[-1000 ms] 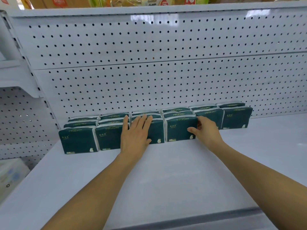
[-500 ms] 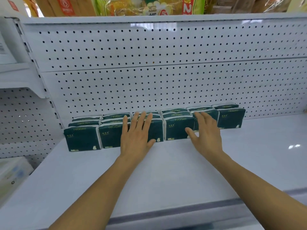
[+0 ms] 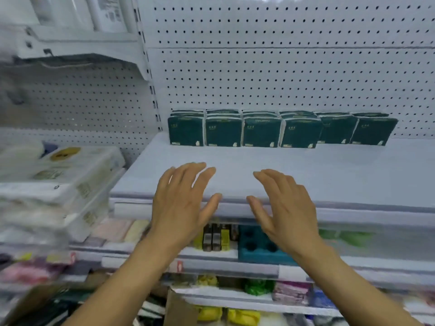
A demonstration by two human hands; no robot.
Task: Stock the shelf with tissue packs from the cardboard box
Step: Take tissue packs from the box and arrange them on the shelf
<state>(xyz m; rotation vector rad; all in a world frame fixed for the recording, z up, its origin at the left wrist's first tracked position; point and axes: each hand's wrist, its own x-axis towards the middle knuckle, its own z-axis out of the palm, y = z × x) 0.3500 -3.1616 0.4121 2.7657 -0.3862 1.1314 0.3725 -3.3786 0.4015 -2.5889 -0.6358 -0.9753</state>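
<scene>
against the pegboard back of the shelf (image 3: 235, 175) stand the tissue packs (image 3: 262, 132), upright with their green faces outward, pushed back and side by side, probably so that the row reads neatly and the front of the shelf is left for more. six columns show across; the four on the left seem about three packs deep, the two on the right about two, though the rear ones are mostly hidden. both hands hover near the shelf's front edge, well apart from the packs. the left hand (image 3: 181, 203) and the right hand (image 3: 282, 205) each have fingers spread and hold nothing. a cardboard flap (image 3: 179, 307), likely the box, shows blurred at the bottom, below the hands.
</scene>
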